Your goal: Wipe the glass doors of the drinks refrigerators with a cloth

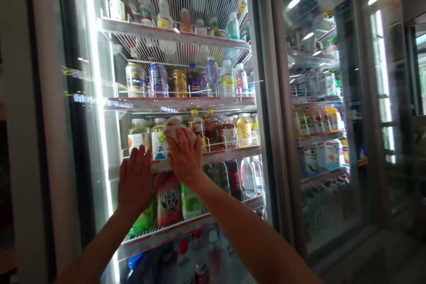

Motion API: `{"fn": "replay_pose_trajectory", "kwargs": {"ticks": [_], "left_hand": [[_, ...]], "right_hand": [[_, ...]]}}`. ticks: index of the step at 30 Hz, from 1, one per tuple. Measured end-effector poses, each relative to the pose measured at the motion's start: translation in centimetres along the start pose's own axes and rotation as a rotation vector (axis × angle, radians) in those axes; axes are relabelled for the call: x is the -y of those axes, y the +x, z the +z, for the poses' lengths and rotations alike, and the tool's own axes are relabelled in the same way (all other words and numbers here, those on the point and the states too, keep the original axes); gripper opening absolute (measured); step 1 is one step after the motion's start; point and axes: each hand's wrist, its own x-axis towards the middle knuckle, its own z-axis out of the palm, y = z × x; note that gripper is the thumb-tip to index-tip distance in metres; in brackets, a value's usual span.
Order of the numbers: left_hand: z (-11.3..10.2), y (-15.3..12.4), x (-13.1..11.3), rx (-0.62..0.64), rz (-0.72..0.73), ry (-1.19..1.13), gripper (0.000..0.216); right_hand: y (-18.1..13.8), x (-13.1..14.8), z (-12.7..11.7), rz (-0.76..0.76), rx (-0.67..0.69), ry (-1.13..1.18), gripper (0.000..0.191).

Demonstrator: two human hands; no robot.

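My right hand [184,153] presses a crumpled pale cloth [172,128] against the glass door [216,60] of a lit drinks cooler. The cloth shows above and beside the fingers; the rest lies hidden under the palm. To the left, my left hand [135,182] is held up flat at the glass, fingers stretched and holding nothing. Whether its palm actually touches the pane I cannot tell. Behind the hands, on wire shelves, stand juice bottles [159,140] and a pink-labelled bottle [168,202].
A bright light strip [96,75] runs down the cooler's left side. Cans [158,80] and more bottles fill the shelves. The metal door frame [278,97] stands right of my hands, with a second glass-fronted cooler [319,155] beyond it. Reflections cross the glass.
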Motion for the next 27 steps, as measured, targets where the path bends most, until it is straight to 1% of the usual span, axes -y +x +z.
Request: {"fn": "replay_pose_trajectory", "kwargs": {"ticks": [1,3,5,6,7,8,9,10,12,13,14,15,16,17,18,19,20,21,22,23,24,26,27], "left_hand": [[0.1,-0.1,0.0,-0.003,0.002,-0.001,0.069],[0.4,-0.1,-0.3,-0.013,0.002,-0.004,0.071],[0.5,0.0,-0.5,-0.011,0.01,-0.009,0.073],[0.5,0.0,-0.6,-0.011,0.009,-0.013,0.073],[0.5,0.1,-0.7,-0.012,0.01,-0.017,0.074],[0.4,0.1,-0.7,-0.014,0.009,-0.021,0.074],[0.3,0.1,-0.7,-0.013,0.008,-0.024,0.074],[0.3,0.1,-0.7,-0.011,0.002,-0.025,0.074],[0.3,0.0,-0.6,-0.003,-0.006,-0.02,0.073],[0.3,-0.1,-0.5,0.0,-0.005,-0.017,0.072],[0.3,-0.1,-0.4,-0.001,-0.005,-0.013,0.072],[0.4,-0.1,-0.4,-0.003,-0.005,-0.009,0.071],[0.4,-0.2,-0.4,-0.005,-0.004,-0.007,0.071],[0.4,-0.2,-0.4,-0.005,-0.001,-0.005,0.072],[0.4,-0.2,-0.5,-0.007,0.002,-0.005,0.072],[0.4,-0.1,-0.6,-0.01,0.002,-0.006,0.072],[0.4,-0.1,-0.7,-0.011,0.003,-0.008,0.072],[0.4,0.0,-0.7,-0.013,0.004,-0.01,0.072],[0.4,0.0,-0.7,-0.015,0.003,-0.013,0.072],[0.4,0.0,-0.7,-0.01,-0.003,-0.013,0.072],[0.4,0.0,-0.6,-0.003,-0.007,-0.013,0.071],[0.4,0.1,-0.4,0.003,-0.002,-0.011,0.071],[0.5,0.0,-0.3,0.003,0.0,-0.011,0.07]], "right_hand": [[-0.3,-1.7,-0.2,0.004,-0.018,-0.026,0.046],[-1.7,-6.7,-1.2,0.081,-0.062,-0.075,0.046],[-3.2,-12.1,-2.7,0.242,-0.141,-0.115,0.049],[-3.7,-14.2,-3.4,0.366,-0.223,-0.141,0.049],[-4.1,-15.4,-3.8,0.421,-0.265,-0.154,0.051],[-4.2,-15.6,-3.9,0.451,-0.294,-0.16,0.053],[-4.2,-14.9,-3.8,0.431,-0.29,-0.156,0.054],[-4.2,-13.4,-3.4,0.353,-0.249,-0.141,0.056],[-4.1,-10.0,-2.5,0.129,-0.115,-0.106,0.057],[-4.1,-8.8,-2.2,0.024,-0.045,-0.095,0.057],[-4.2,-8.5,-2.2,-0.043,0.008,-0.092,0.057],[-4.3,-9.1,-2.5,-0.043,0.02,-0.102,0.055],[-4.3,-10.6,-3.0,0.013,-0.004,-0.118,0.053],[-4.3,-12.7,-3.8,0.097,-0.044,-0.135,0.051],[-4.0,-15.1,-4.5,0.24,-0.14,-0.161,0.05],[-3.5,-17.3,-5.2,0.328,-0.19,-0.175,0.05],[-2.9,-18.8,-5.6,0.401,-0.238,-0.187,0.051],[-2.1,-19.4,-5.7,0.441,-0.264,-0.194,0.051],[-1.4,-18.9,-5.5,0.428,-0.258,-0.191,0.051],[-0.7,-17.5,-5.0,0.375,-0.229,-0.183,0.051],[-0.3,-15.3,-4.3,0.3,-0.194,-0.171,0.051],[-0.2,-10.3,-2.8,0.009,-0.048,-0.125,0.052],[-0.6,-8.4,-2.3,-0.124,-0.009,-0.108,0.051]]}}
